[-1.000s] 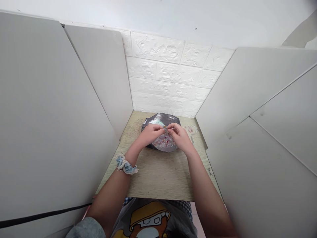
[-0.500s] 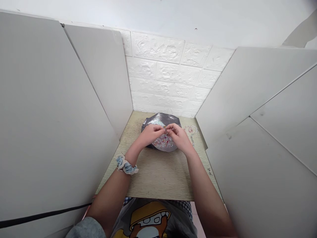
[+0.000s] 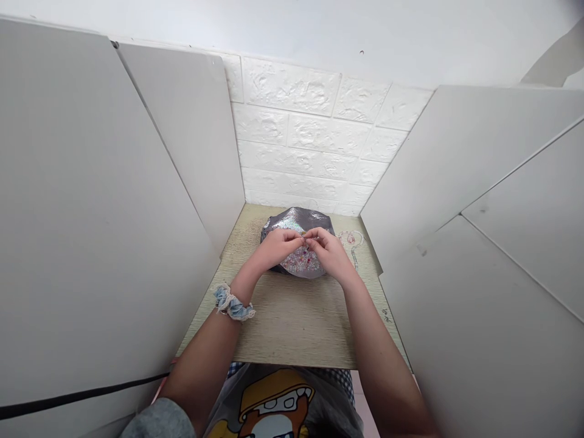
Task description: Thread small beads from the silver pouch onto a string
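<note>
My left hand (image 3: 281,245) and my right hand (image 3: 325,248) meet fingertip to fingertip over a silvery bag (image 3: 298,218). Both are closed in a pinch. Whatever sits between the fingertips is too small to name. Below them, many small pink, white and red beads (image 3: 301,261) lie in the bag's opening. The hands cover part of the bag and beads. A blue scrunchie with a lacy edge (image 3: 234,303) circles my left wrist.
Right of the bag, a beaded strand (image 3: 356,246) lies curved on the wooden table (image 3: 296,322). Small metallic pieces (image 3: 385,315) rest near the right edge. Grey panels (image 3: 191,121) (image 3: 460,158) flank the table, and a white brick-patterned wall (image 3: 310,140) stands behind.
</note>
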`<state>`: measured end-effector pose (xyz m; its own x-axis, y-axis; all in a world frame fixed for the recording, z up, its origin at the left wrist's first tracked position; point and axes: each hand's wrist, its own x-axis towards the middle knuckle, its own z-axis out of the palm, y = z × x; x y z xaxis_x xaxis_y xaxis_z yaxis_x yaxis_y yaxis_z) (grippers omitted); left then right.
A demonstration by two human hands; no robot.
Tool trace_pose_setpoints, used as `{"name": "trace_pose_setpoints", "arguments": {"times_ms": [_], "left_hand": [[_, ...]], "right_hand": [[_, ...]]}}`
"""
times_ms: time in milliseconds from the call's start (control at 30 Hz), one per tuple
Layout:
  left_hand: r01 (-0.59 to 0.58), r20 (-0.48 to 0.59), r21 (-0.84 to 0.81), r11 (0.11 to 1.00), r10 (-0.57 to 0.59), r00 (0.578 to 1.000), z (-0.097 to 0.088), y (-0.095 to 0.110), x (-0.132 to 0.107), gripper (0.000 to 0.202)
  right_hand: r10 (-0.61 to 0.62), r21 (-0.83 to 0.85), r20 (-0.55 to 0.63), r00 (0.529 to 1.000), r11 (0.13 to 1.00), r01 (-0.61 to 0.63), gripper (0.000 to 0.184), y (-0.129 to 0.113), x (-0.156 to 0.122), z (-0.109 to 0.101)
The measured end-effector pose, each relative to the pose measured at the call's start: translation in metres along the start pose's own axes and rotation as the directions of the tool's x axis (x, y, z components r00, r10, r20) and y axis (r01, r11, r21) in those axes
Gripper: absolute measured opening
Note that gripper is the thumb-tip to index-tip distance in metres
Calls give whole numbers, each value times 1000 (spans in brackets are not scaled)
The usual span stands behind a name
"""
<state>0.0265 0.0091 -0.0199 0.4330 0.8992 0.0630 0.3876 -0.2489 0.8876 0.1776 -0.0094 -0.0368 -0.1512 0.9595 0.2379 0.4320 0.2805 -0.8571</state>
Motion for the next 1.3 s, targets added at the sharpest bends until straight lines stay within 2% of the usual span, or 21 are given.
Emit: {"name": "trace_pose_setpoints", "arguments": {"times_ms": [333,533,667,800,1067,1300], "left_hand": [[23,41,23,999,-24,999,-1,-4,0,37],[73,77,-70,995,-68,995,0,1,0,36],[81,104,-97,992,-71,992,-1,3,-1,36],[78,120,-96,992,-67,991,-1,2,-1,34],[76,124,-111,991,-62,990,0,1,0,33],[77,111,-76,994,-68,991,1,0,1,33]], "right_hand": [[-10,-53,-22,1000,999,9,16,-2,0,0],[-25,-66,-95,995,998,19,15,-3,-1,0],[-83,-123,-134,987,990,67,14,-6,-2,-2],[-120,-172,-137,983,980,96,13,-8,-2,-3],[-108,-112,-137,985,989,93,11,-6,-2,-3],[-158,-237,-128,979,964,124,12,-6,-2,-3]]}}
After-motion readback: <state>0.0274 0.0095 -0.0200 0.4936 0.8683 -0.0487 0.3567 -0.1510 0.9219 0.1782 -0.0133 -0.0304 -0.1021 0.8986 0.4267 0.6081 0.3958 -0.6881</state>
